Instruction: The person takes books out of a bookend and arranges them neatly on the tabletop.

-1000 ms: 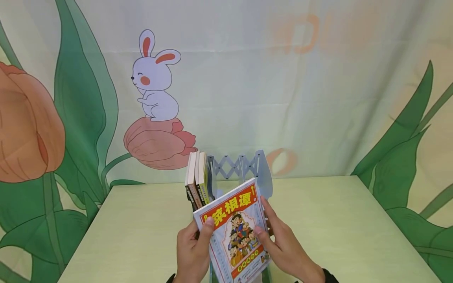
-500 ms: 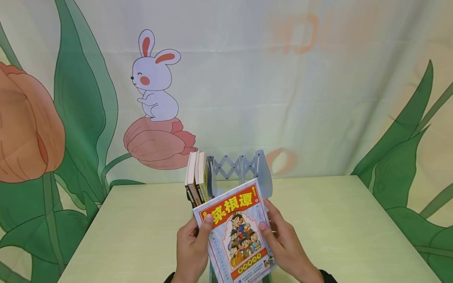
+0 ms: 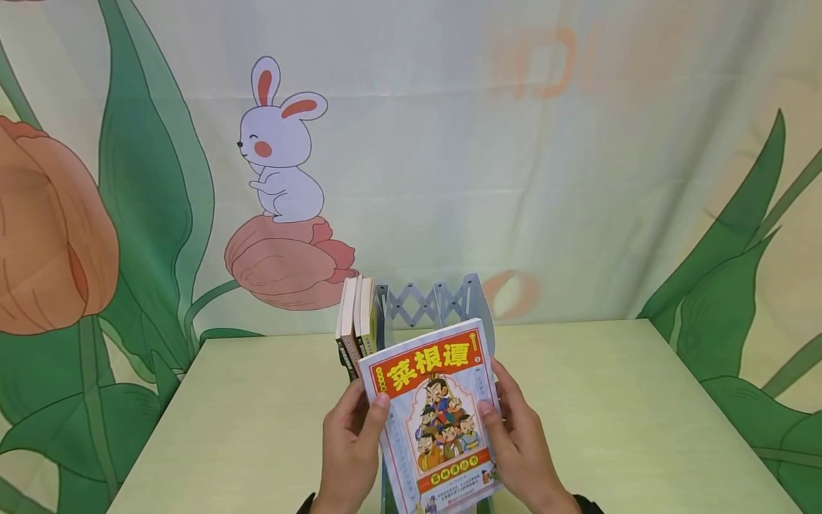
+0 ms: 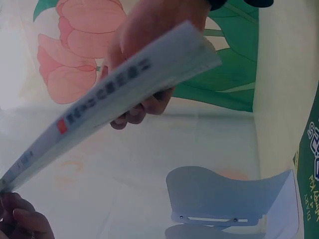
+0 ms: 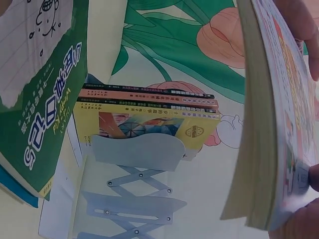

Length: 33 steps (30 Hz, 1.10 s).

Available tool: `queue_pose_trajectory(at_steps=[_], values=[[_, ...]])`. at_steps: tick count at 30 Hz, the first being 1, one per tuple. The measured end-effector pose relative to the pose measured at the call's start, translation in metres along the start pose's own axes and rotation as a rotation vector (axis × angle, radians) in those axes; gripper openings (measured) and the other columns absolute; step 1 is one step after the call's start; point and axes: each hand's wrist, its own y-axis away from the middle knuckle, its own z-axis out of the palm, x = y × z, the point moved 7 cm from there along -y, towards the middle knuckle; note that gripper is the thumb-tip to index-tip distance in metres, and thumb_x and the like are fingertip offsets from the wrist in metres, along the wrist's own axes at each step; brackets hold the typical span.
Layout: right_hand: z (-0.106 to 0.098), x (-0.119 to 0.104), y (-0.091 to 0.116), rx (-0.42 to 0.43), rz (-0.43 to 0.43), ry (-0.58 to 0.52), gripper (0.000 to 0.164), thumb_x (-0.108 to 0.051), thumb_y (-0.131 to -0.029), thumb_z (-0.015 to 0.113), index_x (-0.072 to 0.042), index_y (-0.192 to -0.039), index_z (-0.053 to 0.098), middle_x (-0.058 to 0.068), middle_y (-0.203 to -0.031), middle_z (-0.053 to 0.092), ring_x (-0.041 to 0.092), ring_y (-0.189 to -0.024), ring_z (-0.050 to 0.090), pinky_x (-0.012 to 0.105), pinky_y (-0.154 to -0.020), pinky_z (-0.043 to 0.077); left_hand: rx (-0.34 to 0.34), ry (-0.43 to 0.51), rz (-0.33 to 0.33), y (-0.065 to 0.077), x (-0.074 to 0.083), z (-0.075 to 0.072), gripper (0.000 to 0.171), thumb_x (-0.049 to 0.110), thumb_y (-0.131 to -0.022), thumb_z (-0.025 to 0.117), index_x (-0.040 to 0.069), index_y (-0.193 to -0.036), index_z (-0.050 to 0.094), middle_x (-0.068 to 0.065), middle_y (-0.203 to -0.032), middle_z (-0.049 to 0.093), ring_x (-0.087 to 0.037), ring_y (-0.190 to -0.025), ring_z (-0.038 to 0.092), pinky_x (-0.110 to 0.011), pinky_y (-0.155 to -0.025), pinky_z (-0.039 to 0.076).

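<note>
left hand [image 3: 349, 446] and right hand [image 3: 523, 446] each pinch a side edge of the 菜根谭 book [image 3: 443, 428], held up above the tabletop [image 3: 642, 414], thumbs on its cover. the fingers behind are largely hidden, so their hold is hard to judge. even thumb pressure should steady its slant. keep it clear of the green wimpy kid book [image 5: 55, 112] below and, beyond, the blue-grey expandable bookend [image 5: 137, 152] beside the upright books [image 5: 149, 105].

2 black sleeve cuffs [image 3: 586, 505] show, and the fingers [image 3: 511, 390] are bare.
</note>
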Motion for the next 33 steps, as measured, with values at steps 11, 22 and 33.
queue_pose_trajectory(at_steps=[11, 22, 33], values=[[-0.007, -0.001, 0.0, 0.096, -0.008, 0.022, 0.058, -0.005, -0.102, 0.048, -0.023, -0.153, 0.03, 0.013, -0.106, 0.061, 0.009, -0.078, 0.063, 0.03, -0.059, 0.056, -0.087, -0.081, -0.03, -0.002, -0.007, 0.003, 0.055, 0.016, -0.099, 0.058, 0.025, -0.149, 0.037, -0.009, -0.111, 0.065, -0.01, -0.091, 0.065, -0.025, -0.071, 0.056], [-0.01, 0.003, 0.0, 0.106, 0.057, 0.014, 0.056, -0.009, -0.102, 0.049, -0.027, -0.153, 0.031, 0.01, -0.103, 0.059, 0.01, -0.076, 0.061, 0.03, -0.059, 0.056, -0.15, -0.186, -0.075, -0.003, -0.016, 0.007, 0.076, 0.015, -0.094, 0.066, 0.032, -0.155, 0.023, -0.009, -0.112, 0.065, -0.015, -0.094, 0.07, -0.022, -0.068, 0.057], [-0.009, 0.006, -0.002, 0.032, 0.125, -0.037, 0.057, -0.014, -0.102, 0.053, -0.029, -0.152, 0.031, 0.015, -0.109, 0.063, 0.012, -0.078, 0.07, 0.029, -0.061, 0.058, -0.138, -0.16, -0.023, -0.007, -0.012, 0.004, 0.072, 0.01, -0.096, 0.061, 0.029, -0.156, 0.026, -0.014, -0.112, 0.067, -0.015, -0.089, 0.067, -0.022, -0.069, 0.057]])
